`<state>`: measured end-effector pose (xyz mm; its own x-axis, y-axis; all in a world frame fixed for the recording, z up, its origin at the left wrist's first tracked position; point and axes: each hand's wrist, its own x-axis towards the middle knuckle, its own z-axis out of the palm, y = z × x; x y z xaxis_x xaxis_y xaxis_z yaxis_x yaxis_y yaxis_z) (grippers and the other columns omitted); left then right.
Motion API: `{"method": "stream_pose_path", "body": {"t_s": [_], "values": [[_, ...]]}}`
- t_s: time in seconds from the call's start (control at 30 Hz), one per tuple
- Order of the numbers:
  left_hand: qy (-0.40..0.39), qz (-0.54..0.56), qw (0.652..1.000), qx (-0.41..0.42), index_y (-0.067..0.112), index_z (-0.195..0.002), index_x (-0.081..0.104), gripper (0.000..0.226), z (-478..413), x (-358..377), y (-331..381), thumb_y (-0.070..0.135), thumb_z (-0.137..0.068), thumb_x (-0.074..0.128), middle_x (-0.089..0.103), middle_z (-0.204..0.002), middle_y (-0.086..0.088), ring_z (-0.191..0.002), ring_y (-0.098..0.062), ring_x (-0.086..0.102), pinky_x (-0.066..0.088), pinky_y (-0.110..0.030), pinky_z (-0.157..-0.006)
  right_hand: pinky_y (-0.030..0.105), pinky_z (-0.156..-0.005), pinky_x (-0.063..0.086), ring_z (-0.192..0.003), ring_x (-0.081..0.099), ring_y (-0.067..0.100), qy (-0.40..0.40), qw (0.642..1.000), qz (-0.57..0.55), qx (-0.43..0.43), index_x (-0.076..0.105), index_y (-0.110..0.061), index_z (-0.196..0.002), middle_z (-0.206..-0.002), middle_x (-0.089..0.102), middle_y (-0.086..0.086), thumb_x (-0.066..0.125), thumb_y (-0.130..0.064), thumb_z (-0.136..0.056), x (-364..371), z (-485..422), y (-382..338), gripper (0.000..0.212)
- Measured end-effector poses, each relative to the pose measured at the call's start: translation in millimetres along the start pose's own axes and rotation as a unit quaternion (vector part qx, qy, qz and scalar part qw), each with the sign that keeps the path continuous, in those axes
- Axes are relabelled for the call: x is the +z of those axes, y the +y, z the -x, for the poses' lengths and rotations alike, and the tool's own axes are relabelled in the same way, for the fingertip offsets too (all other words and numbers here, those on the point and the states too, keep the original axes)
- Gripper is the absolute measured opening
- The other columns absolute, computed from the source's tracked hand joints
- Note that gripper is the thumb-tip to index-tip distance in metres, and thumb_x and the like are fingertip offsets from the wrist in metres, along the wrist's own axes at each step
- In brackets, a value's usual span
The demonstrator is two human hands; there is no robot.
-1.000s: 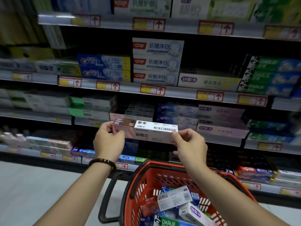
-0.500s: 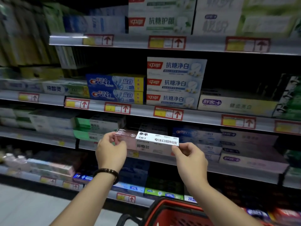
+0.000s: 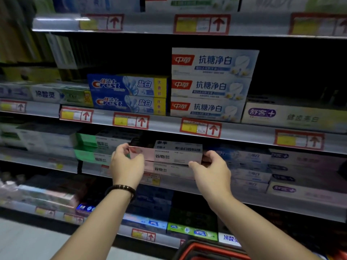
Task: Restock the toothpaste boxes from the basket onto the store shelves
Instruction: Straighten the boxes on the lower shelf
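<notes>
Head view: left hand (image 3: 126, 166) grips the left end of a pink-and-white toothpaste box (image 3: 169, 154). Right hand (image 3: 212, 172) pinches the right end, thumb at the lower front edge. The box is level, long face outward, between the two hands at the mouth of a shelf bay. It sits directly above a matching box (image 3: 169, 170); whether the two touch cannot be told (blur).

Judgement: placing step, close to done. To do it well:
- Hold the box level and seat it square on the matching one.
- Push straight back with even pressure from both hands.
- Bring the front faces flush, then let go of the ends.

Headroom looks small: the shelf rail (image 3: 165, 127) runs just above the hands.

Surroundings:
- Green boxes (image 3: 85, 147) lie just left of the left hand.
- Bluish boxes (image 3: 244, 158) lie just right of the right hand; both neighbours crowd the fingers.
- Crest boxes (image 3: 127, 94) sit one tier above the hands.
- The red basket (image 3: 202, 247) rim shows below the right forearm; its contents are out of frame.
</notes>
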<state>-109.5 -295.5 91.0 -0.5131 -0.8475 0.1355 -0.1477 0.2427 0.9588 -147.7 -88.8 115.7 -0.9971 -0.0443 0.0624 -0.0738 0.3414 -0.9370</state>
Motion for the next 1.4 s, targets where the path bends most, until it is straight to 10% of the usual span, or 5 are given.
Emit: {"method": "stream_pose_path", "body": {"t_s": [0.23, 0.4, 0.8, 1.13, 1.4], "values": [[-0.012, -0.026, 1.000, -0.004, 0.023, -0.147, 0.051, 0.056, -14, 10, -8, 0.023, -0.093, 0.066, 0.053, -0.149, 0.000, -0.131, -0.029, 0.053, 0.047, -0.050, -0.109, 0.037, -0.096, 0.046, -0.123, 0.062, 0.029, -0.022, 0.999, 0.022, 0.032, 0.047, -0.015, -0.154, -0.140, 0.059, 0.004, 0.074, -0.030, -0.095, 6, -13, 5, 0.067], [-0.023, -0.028, 0.999, 0.000, 0.022, -0.151, 0.047, 0.060, -15, 16, -7, 0.022, -0.094, 0.064, 0.050, -0.151, -0.002, -0.133, -0.030, 0.052, 0.046, -0.051, -0.109, 0.034, -0.079, 0.043, -0.103, 0.063, 0.024, -0.038, 0.998, 0.032, 0.038, 0.043, -0.027, -0.106, -0.109, 0.068, 0.004, 0.074, -0.028, -0.095, 5, -17, 5, 0.032], [-0.051, -0.029, 0.998, -0.023, 0.018, -0.134, 0.055, 0.044, -14, 22, -7, 0.019, -0.091, 0.065, 0.052, -0.137, -0.002, -0.109, -0.026, 0.054, 0.047, -0.042, -0.088, 0.023, -0.060, 0.041, -0.093, 0.065, 0.020, -0.053, 0.996, 0.067, -0.005, 0.052, -0.025, -0.092, -0.093, 0.066, -0.007, 0.069, -0.018, -0.095, 2, -22, 7, 0.019], [-0.097, 0.012, 0.993, -0.068, 0.028, -0.109, 0.047, 0.031, 12, 32, -3, 0.019, -0.088, 0.068, 0.063, -0.117, -0.005, -0.095, -0.028, 0.065, 0.060, -0.047, -0.077, 0.040, -0.083, 0.052, -0.109, 0.056, 0.028, -0.114, 0.917, 0.339, -0.177, 0.044, -0.031, -0.151, -0.129, 0.045, 0.004, 0.059, -0.031, -0.100, -2, -23, 4, 0.053], [-0.123, 0.048, 0.989, -0.060, 0.044, -0.137, 0.041, 0.070, 7, 45, -14, 0.037, -0.070, 0.062, 0.065, -0.123, 0.001, -0.103, -0.026, 0.070, 0.063, -0.052, -0.084, 0.043, -0.085, 0.054, -0.120, 0.054, 0.032, -0.155, 0.842, 0.473, -0.209, 0.042, -0.027, -0.157, -0.134, 0.047, 0.008, 0.055, -0.029, -0.102, 2, -26, 2, 0.056]]}}
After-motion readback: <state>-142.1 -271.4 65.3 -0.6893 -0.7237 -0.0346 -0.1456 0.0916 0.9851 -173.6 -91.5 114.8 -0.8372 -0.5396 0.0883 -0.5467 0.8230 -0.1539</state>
